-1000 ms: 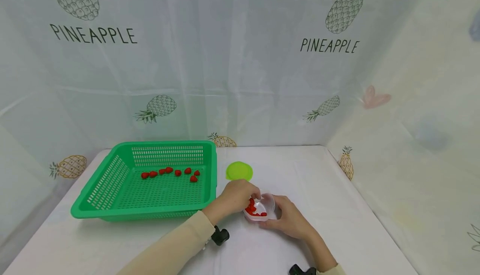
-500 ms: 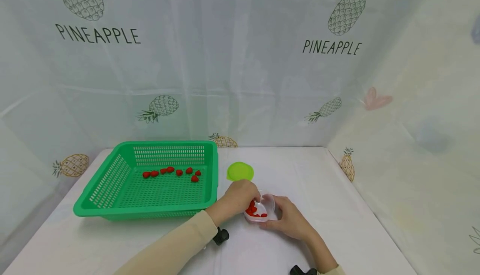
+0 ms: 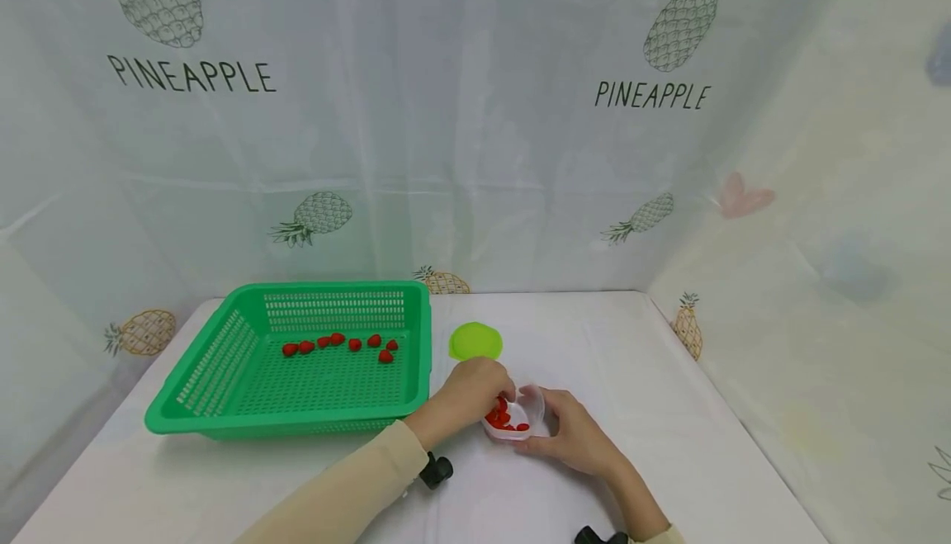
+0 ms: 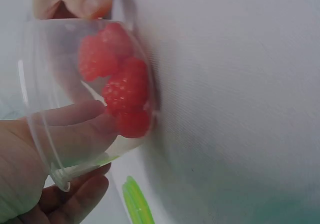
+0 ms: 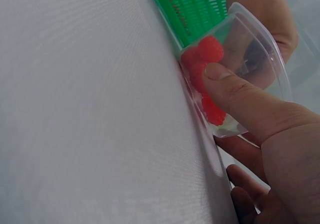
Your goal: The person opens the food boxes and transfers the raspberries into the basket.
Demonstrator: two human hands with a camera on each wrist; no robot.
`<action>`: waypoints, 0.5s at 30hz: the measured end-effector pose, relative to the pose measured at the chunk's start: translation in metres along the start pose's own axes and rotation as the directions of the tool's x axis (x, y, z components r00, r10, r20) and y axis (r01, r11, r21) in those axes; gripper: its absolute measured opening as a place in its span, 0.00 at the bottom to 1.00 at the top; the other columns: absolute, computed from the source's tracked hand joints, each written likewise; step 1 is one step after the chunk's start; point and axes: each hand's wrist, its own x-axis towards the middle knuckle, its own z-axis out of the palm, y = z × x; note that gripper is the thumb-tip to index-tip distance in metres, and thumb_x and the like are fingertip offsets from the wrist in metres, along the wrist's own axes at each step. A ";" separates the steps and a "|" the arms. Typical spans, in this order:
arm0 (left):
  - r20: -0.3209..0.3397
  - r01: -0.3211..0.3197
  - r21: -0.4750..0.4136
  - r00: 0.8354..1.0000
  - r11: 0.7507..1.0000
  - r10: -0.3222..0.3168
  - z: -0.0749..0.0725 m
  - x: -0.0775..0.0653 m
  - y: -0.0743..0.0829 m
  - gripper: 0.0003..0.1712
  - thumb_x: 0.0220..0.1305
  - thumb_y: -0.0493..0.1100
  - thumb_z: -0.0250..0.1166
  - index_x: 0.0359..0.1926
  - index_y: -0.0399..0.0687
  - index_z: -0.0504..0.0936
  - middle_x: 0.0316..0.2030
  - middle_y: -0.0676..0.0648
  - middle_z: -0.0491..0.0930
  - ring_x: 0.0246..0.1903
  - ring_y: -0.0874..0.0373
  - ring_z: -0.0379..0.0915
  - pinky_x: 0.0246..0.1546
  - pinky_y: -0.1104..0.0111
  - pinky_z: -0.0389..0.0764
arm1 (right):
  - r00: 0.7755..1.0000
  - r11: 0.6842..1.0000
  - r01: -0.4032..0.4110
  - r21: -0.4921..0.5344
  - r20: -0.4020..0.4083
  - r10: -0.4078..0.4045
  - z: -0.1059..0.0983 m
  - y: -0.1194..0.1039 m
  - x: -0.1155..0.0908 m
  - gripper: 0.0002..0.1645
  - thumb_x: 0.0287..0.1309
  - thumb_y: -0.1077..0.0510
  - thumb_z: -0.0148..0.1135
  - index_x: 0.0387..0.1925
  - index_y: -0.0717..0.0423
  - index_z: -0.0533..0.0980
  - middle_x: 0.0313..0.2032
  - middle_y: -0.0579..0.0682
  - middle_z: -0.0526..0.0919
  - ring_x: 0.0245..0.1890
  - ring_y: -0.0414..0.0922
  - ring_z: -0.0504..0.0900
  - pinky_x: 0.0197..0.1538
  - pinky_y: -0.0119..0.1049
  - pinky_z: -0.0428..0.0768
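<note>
Head view: from my remote station I have two bare hands working at one clear plastic container [image 3: 532,406], which sits on the white-covered table [image 3: 631,379] just right of the green basket [image 3: 297,426]. Right hand [image 3: 570,437] grips the container from its right side; right wrist view gives me the thumb [image 5: 235,96] laid along the outer wall, over the berries inside, with other fingers low near the base. Left hand [image 3: 475,383] reaches over the rim from the other side, back of the hand toward me. Left wrist view puts fingertips inside, right by the red berries [image 4: 127,91]; seen through cloudy plastic, I cannot tell whether they pinch one or only touch. Several berries lie bunched at the bottom of the container, to one side, bumpy and bright red. Base is down against the tabletop in both wrist views. In the basket I count eight more red pieces [image 3: 338,338], loosely strung along the farther part of its slotted floor, the rightmost few staggered. Lime-green disc [image 3: 475,341] lies flat on the table beyond the left hand, close to the basket's right side. Cream sleeves [image 3: 349,486] on both arms, a black wrist device [image 3: 437,470] below the left wrist. Behind it all hangs a pale curtain [image 3: 446,131] printed with pineapples and the word PINEAPPLE.
</note>
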 end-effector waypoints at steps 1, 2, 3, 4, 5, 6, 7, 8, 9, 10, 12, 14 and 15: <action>0.001 -0.004 -0.005 1.000 1.000 0.004 0.001 0.000 -0.001 0.13 0.63 0.34 0.76 0.43 0.58 0.96 0.34 0.61 0.89 0.38 0.64 0.81 0.37 0.77 0.79 | 1.000 1.000 -0.002 -0.001 0.002 0.002 0.000 0.000 0.000 0.44 0.48 0.38 0.85 0.66 0.44 0.79 0.59 0.39 0.83 0.62 0.46 0.76 0.69 0.54 0.75; 0.002 -0.005 -0.009 1.000 1.000 0.005 0.001 0.000 -0.003 0.13 0.63 0.35 0.77 0.43 0.59 0.96 0.33 0.62 0.89 0.37 0.65 0.81 0.36 0.77 0.78 | 1.000 1.000 -0.004 -0.004 0.003 0.004 0.001 0.000 0.000 0.44 0.48 0.38 0.85 0.66 0.43 0.79 0.59 0.38 0.83 0.62 0.46 0.76 0.68 0.53 0.75; 0.002 -0.007 -0.009 1.000 1.000 0.007 0.001 0.000 -0.003 0.13 0.63 0.36 0.78 0.43 0.60 0.96 0.33 0.62 0.89 0.37 0.65 0.81 0.35 0.78 0.78 | 1.000 1.000 -0.005 -0.009 0.004 0.005 0.001 0.000 0.000 0.45 0.48 0.37 0.85 0.66 0.43 0.79 0.59 0.38 0.83 0.61 0.45 0.76 0.68 0.52 0.76; 0.000 -0.008 -0.016 1.000 1.000 0.008 0.001 0.000 -0.003 0.13 0.62 0.37 0.78 0.44 0.60 0.95 0.33 0.62 0.88 0.37 0.66 0.80 0.34 0.78 0.77 | 1.000 1.000 -0.006 -0.008 0.007 0.006 0.001 0.000 0.000 0.45 0.48 0.37 0.85 0.67 0.43 0.79 0.58 0.38 0.83 0.61 0.45 0.76 0.68 0.52 0.76; -0.001 -0.007 -0.024 1.000 1.000 0.007 0.000 0.000 -0.003 0.13 0.62 0.38 0.79 0.45 0.60 0.95 0.33 0.62 0.88 0.36 0.66 0.80 0.33 0.78 0.77 | 1.000 1.000 -0.006 -0.008 0.009 0.006 0.001 0.000 0.000 0.45 0.48 0.37 0.85 0.67 0.43 0.79 0.58 0.37 0.83 0.61 0.45 0.76 0.68 0.52 0.77; -0.001 -0.006 -0.033 1.000 0.999 0.006 -0.001 0.000 -0.003 0.13 0.62 0.39 0.79 0.46 0.60 0.95 0.33 0.62 0.88 0.36 0.66 0.80 0.33 0.79 0.76 | 1.000 1.000 -0.006 -0.006 0.011 0.006 0.001 0.000 0.001 0.45 0.48 0.37 0.85 0.66 0.43 0.79 0.58 0.37 0.83 0.61 0.45 0.76 0.68 0.52 0.76; -0.004 -0.007 -0.040 1.000 0.999 0.006 -0.002 0.000 -0.003 0.13 0.61 0.39 0.80 0.46 0.60 0.95 0.34 0.62 0.88 0.36 0.66 0.80 0.32 0.79 0.76 | 1.000 1.000 -0.004 -0.004 0.014 0.004 0.000 -0.001 0.001 0.44 0.48 0.38 0.85 0.66 0.43 0.79 0.58 0.37 0.83 0.61 0.44 0.76 0.68 0.52 0.76; -0.009 -0.007 -0.049 1.000 0.999 0.007 -0.002 0.000 -0.002 0.14 0.61 0.40 0.80 0.47 0.60 0.95 0.35 0.61 0.89 0.36 0.65 0.80 0.32 0.79 0.76 | 1.000 1.000 -0.001 0.001 0.013 0.001 0.000 -0.001 0.001 0.44 0.48 0.38 0.85 0.66 0.44 0.79 0.58 0.38 0.83 0.61 0.44 0.76 0.68 0.52 0.76; -0.013 -0.007 -0.060 1.000 0.998 0.006 -0.003 0.000 -0.002 0.14 0.61 0.40 0.80 0.47 0.59 0.95 0.35 0.61 0.89 0.37 0.65 0.81 0.32 0.79 0.76 | 1.000 1.000 0.003 0.003 0.014 -0.003 0.000 -0.001 0.001 0.44 0.49 0.38 0.85 0.66 0.44 0.79 0.58 0.38 0.83 0.61 0.44 0.76 0.68 0.52 0.76; -0.020 -0.006 -0.069 1.000 0.998 0.005 -0.004 0.000 -0.002 0.13 0.61 0.40 0.80 0.47 0.58 0.95 0.36 0.60 0.89 0.37 0.65 0.81 0.32 0.79 0.76 | 1.000 1.000 0.004 0.008 0.015 -0.004 -0.001 -0.001 0.001 0.44 0.49 0.38 0.85 0.66 0.45 0.79 0.58 0.39 0.83 0.61 0.45 0.76 0.68 0.52 0.76; -0.033 -0.005 -0.074 0.999 0.997 0.002 -0.006 0.000 -0.002 0.12 0.61 0.42 0.80 0.46 0.58 0.95 0.36 0.60 0.89 0.38 0.64 0.80 0.35 0.78 0.77 | 1.000 1.000 0.008 0.007 0.015 -0.008 -0.001 -0.002 0.001 0.44 0.49 0.38 0.85 0.66 0.46 0.79 0.58 0.39 0.84 0.61 0.45 0.77 0.68 0.52 0.76; -0.052 -0.012 -0.074 0.999 0.997 0.008 -0.009 -0.001 -0.002 0.11 0.60 0.43 0.80 0.44 0.58 0.95 0.36 0.59 0.88 0.39 0.62 0.78 0.37 0.76 0.77 | 1.000 1.000 0.010 0.003 0.009 -0.010 -0.001 -0.002 0.000 0.44 0.49 0.38 0.85 0.65 0.46 0.79 0.58 0.40 0.84 0.61 0.45 0.77 0.67 0.51 0.77; -0.058 -0.014 -0.076 0.998 0.997 0.010 -0.011 -0.001 -0.002 0.10 0.60 0.43 0.80 0.44 0.59 0.95 0.35 0.60 0.88 0.39 0.62 0.77 0.38 0.75 0.77 | 1.000 1.000 0.008 0.001 0.008 -0.008 -0.001 -0.002 0.000 0.44 0.49 0.38 0.85 0.65 0.46 0.79 0.58 0.40 0.84 0.61 0.45 0.77 0.67 0.51 0.77</action>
